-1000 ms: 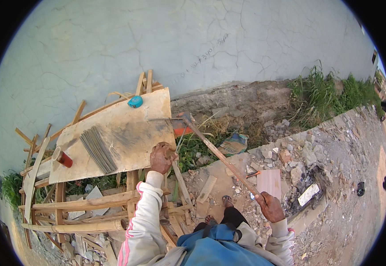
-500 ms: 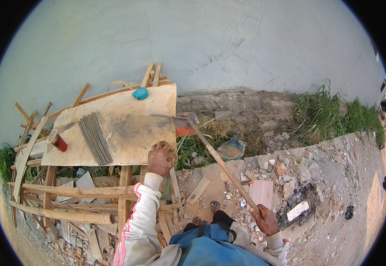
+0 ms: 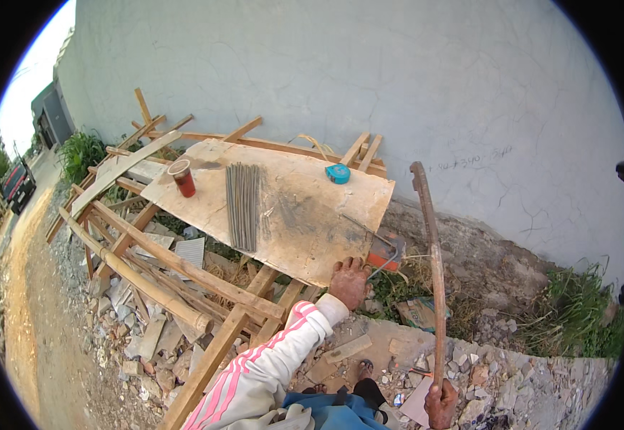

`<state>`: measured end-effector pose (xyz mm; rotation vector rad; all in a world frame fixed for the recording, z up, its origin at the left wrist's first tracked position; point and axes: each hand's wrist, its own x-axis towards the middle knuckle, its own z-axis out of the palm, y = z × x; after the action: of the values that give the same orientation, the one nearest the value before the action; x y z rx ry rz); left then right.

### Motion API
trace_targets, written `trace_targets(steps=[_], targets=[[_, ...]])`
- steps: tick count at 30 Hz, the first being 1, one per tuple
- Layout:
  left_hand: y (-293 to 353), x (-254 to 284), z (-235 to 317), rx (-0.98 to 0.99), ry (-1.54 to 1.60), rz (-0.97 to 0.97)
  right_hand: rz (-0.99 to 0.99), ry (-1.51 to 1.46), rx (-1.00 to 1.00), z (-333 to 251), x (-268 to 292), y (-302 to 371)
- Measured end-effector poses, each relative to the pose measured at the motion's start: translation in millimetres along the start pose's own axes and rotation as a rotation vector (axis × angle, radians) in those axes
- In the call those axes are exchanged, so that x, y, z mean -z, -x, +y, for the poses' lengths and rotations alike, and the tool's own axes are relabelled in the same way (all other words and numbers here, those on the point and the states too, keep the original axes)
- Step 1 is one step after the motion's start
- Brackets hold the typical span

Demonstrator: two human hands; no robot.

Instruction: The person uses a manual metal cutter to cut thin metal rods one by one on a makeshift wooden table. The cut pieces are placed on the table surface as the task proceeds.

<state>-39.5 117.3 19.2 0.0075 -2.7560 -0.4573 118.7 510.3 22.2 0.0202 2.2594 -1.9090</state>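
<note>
My right hand (image 3: 441,405) is closed round the lower end of a long rusty bending bar (image 3: 434,279). The bar stands nearly upright, its notched head apart from the rod. My left hand (image 3: 349,282) is at the front right corner of a worn plywood board (image 3: 301,254), fingers curled over a thin bent steel rod (image 3: 370,230). Most of that grip is hidden. The rod crosses the board's right edge and bends back toward the hand. A bundle of straight steel rods (image 3: 242,208) lies mid-board. Farther back sits a blue tape measure (image 3: 338,173).
A cup of red drink (image 3: 184,180) stands at the board's left end. Timber rails and a bamboo pole (image 3: 140,279) jut out in front. An orange-red object (image 3: 384,262) lies beyond the right edge. A cracked grey wall (image 3: 341,72) rises behind; rubble (image 3: 469,373) covers the ground.
The bending bar has swung up from a slant, and its head has come away from the rod's bend. My view has turned left. My left hand stays at the board's corner.
</note>
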Motion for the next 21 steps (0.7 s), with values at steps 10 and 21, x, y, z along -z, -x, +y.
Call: trace_targets(steps=[10,21], targets=[[-30,-42,31,0.107,-0.129,-0.028,-0.127,-0.025,0.152,9,-19,-172],[-50,43,60,0.193,-0.049,0.123,-0.191,0.365,0.508,-19,-9,-289]])
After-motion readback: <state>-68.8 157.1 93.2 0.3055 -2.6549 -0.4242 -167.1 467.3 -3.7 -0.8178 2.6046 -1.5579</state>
